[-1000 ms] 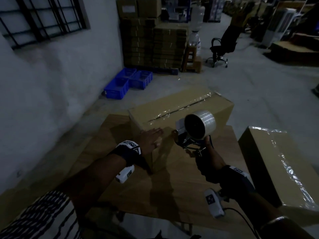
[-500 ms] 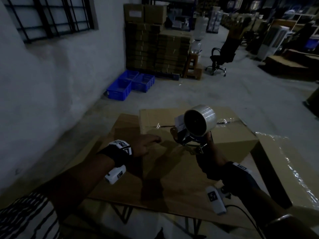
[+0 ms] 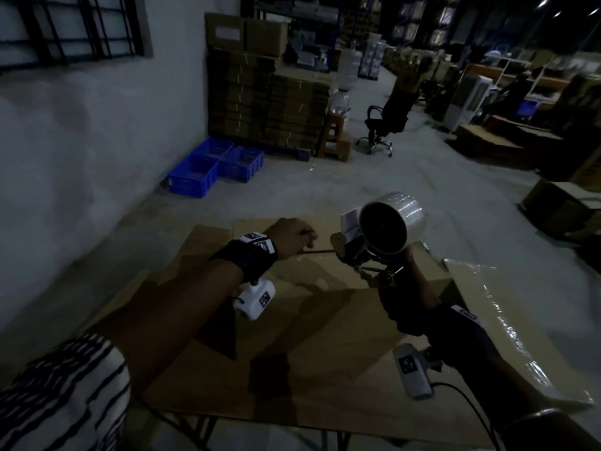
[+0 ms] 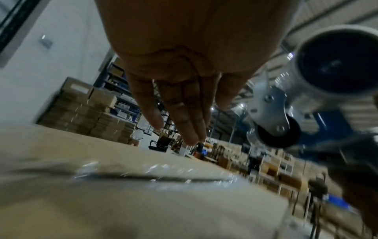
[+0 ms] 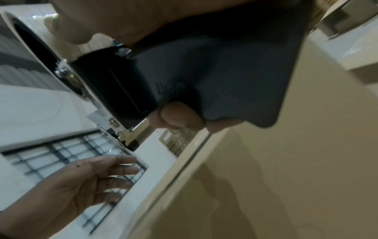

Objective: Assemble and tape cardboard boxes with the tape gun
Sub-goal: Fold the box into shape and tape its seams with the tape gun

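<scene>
My right hand (image 3: pixel 405 307) grips the black-handled tape gun (image 3: pixel 379 237) above the brown taped cardboard box (image 3: pixel 312 288); my left hand (image 4: pixel 184 67), fingers straight, hovers over its seam. The box's far edge is blurred.

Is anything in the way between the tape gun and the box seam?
Nothing visible blocks it. The tape gun, gripped by the right hand, hangs just above the box; the open left hand hovers beside it, off the seam.
</scene>
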The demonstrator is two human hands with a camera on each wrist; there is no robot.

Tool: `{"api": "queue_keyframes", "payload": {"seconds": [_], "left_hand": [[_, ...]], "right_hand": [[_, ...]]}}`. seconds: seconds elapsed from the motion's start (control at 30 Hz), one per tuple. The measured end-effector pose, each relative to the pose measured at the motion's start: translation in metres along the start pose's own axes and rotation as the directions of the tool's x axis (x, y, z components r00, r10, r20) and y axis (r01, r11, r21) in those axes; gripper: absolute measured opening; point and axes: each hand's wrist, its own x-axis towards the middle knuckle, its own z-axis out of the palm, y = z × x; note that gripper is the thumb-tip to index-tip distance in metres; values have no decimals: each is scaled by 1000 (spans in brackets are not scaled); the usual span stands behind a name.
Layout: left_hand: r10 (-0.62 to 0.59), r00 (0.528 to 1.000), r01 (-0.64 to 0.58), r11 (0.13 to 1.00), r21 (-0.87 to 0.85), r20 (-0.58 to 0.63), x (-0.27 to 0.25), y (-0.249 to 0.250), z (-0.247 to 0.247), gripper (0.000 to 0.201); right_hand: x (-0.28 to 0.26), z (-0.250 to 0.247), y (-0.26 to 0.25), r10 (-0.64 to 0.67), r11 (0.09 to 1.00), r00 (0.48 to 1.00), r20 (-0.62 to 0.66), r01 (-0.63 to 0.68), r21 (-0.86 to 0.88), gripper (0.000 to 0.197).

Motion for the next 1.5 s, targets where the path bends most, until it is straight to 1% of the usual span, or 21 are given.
{"api": "queue_keyframes", "payload": {"seconds": [0.1, 0.23, 0.33, 0.37, 0.4, 0.5, 0.53, 0.57, 0.63, 0.7, 0.77, 0.83, 0.87, 0.93, 0.97, 1.07, 1.1, 1.23, 1.33, 1.43, 1.5], "left_hand": [[-10, 1000, 10, 984, -176, 1, 35, 29, 10, 27], [-17, 998, 36, 929, -367, 56, 80, 74, 27, 22], [-35, 997, 66, 871, -486, 73, 112, 106, 42, 29], [-44, 996, 75, 846, -528, 71, 123, 117, 48, 32], [-55, 996, 84, 819, -568, 68, 133, 125, 53, 33], [-83, 993, 120, 738, -664, 88, 159, 143, 69, 24], [-93, 990, 140, 712, -688, 105, 168, 148, 75, 21], [-105, 987, 163, 683, -712, 125, 176, 151, 80, 20], [-124, 977, 213, 621, -754, 174, 190, 157, 89, 25], [-139, 966, 258, 566, -783, 218, 200, 161, 99, 31], [-154, 957, 291, 531, -796, 247, 207, 164, 108, 25], [-157, 950, 312, 516, -798, 270, 213, 165, 113, 18], [-154, 949, 316, 515, -797, 276, 218, 166, 116, 16], [-148, 949, 314, 521, -794, 278, 227, 169, 118, 18], [-157, 948, 317, 526, -789, 276, 231, 169, 119, 18], [-184, 944, 330, 542, -773, 274, 247, 168, 122, 17], [-184, 943, 334, 547, -768, 279, 252, 168, 123, 17], [-211, 927, 375, 548, -747, 311, 269, 165, 131, 16], [-219, 899, 436, 514, -738, 379, 279, 163, 135, 19], [-209, 880, 473, 475, -742, 427, 291, 159, 135, 22], [-187, 870, 487, 483, -728, 457, 297, 156, 134, 23]], "right_hand": [[9, -36, -14, -52, 996, 999, -12, 53, 79, 92], [16, -79, -39, -103, 991, 995, -13, 103, 81, 100], [25, -118, -53, -121, 989, 993, -15, 122, 82, 106], [24, -130, -59, -106, 989, 994, -9, 106, 98, 105], [27, -141, -62, -99, 988, 995, -16, 100, 118, 99], [32, -167, -73, -193, 939, 978, -76, 206, 277, 69], [35, -178, -75, -228, 912, 971, -75, 240, 332, 67], [37, -188, -76, -225, 899, 972, -59, 231, 373, 69], [41, -202, -77, -179, 909, 984, 4, 164, 384, 77], [46, -215, -75, -182, 904, 982, 44, 150, 401, 93], [51, -225, -73, -208, 893, 977, 47, 170, 416, 107], [55, -229, -74, -206, 875, 977, 54, 160, 456, 100], [59, -235, -71, -203, 873, 978, 50, 158, 461, 101], [63, -240, -69, -179, 895, 981, 76, 130, 427, 113], [65, -243, -67, -170, 902, 984, 61, 130, 412, 112], [69, -249, -61, -190, 886, 977, 93, 130, 445, 89], [70, -251, -59, -191, 884, 978, 85, 133, 447, 85], [73, -249, -59, -191, 886, 977, 95, 130, 444, 82], [77, -247, -58, -172, 892, 981, 87, 118, 436, 82], [81, -242, -58, -136, 914, 991, 17, 118, 389, 86], [81, -234, -61, -106, 903, 994, -37, 112, 415, 84]]}}
